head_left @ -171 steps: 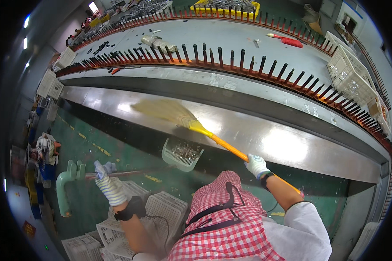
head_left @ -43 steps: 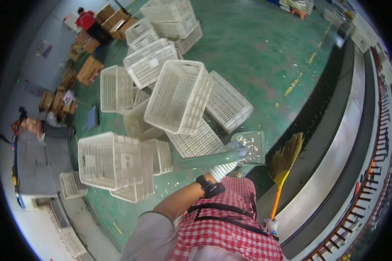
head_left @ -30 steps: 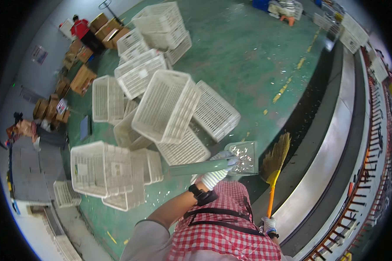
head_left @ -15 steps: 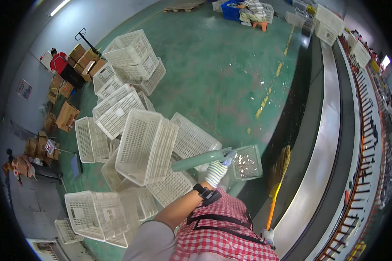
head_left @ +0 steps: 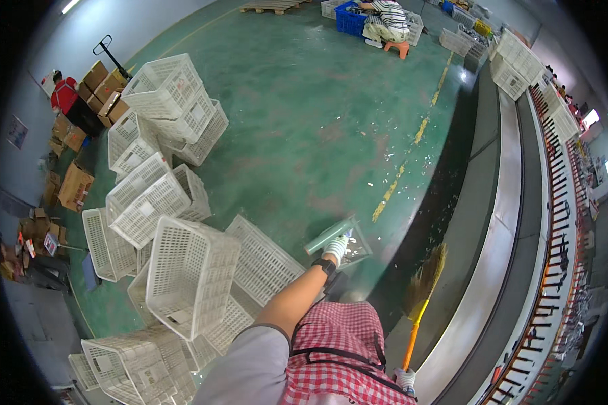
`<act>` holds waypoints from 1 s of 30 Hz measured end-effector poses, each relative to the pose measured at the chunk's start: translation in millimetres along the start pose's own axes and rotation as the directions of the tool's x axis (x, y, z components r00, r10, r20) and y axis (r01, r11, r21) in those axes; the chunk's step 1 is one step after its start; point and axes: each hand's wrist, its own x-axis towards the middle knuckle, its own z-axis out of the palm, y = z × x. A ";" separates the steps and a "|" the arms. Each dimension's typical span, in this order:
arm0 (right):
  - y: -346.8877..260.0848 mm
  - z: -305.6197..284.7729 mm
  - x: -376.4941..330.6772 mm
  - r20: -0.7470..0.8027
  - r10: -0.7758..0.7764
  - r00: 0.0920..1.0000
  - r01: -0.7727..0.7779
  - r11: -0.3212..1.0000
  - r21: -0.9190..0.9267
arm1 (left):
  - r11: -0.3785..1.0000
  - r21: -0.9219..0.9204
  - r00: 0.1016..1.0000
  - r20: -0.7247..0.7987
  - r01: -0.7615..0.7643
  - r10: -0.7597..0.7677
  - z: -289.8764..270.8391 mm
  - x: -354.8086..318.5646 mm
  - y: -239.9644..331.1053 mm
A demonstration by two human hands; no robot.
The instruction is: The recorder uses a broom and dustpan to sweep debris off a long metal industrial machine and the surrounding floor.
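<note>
My left hand [head_left: 338,246], in a striped glove, is closed around the thick pale green handle of a dustpan [head_left: 363,248]. Light-coloured scraps lie in its pan, partly hidden by the hand and handle. At the lower right, my right hand [head_left: 404,379], also gloved, grips the orange-yellow shaft of a broom [head_left: 412,344]. The broom's straw bristles [head_left: 428,273] point away from me, beside the grey base of the long bench. My left arm is stretched forward over the floor.
White plastic crates [head_left: 189,277] are piled at left. A long metal-edged bench [head_left: 483,270] runs along the right. Small white scraps [head_left: 378,182] dot the green floor near a worn yellow line. One person [head_left: 388,20] sits at the far end; another [head_left: 74,104] stands by cardboard boxes.
My left hand and the dustpan have moved slightly forward and left, and the handle has swung and looks shorter. The crates have shifted left in view. The broom stays in my right hand.
</note>
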 end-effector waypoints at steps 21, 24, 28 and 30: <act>-228.6 -106.9 263.3 0.554 0.086 0.828 0.074 0.963 -0.260 | 0.844 -0.463 0.542 -0.798 -0.271 -0.263 -16.6 129.7 -14.6; -261.4 -108.8 289.6 0.177 -0.050 0.983 0.171 0.612 -0.772 | 0.735 -0.678 0.618 -0.576 0.004 -0.535 -25.4 138.1 -14.2; -332.7 -66.4 287.9 0.199 -0.251 0.947 0.313 0.596 -0.740 | 0.793 -0.609 0.540 -0.667 -0.001 -0.513 -33.4 136.6 -25.4; -364.0 -44.5 300.2 0.188 -0.076 0.979 0.161 0.855 -0.493 | 0.667 -0.681 0.456 -0.511 0.303 -0.729 -44.8 139.8 -1.9</act>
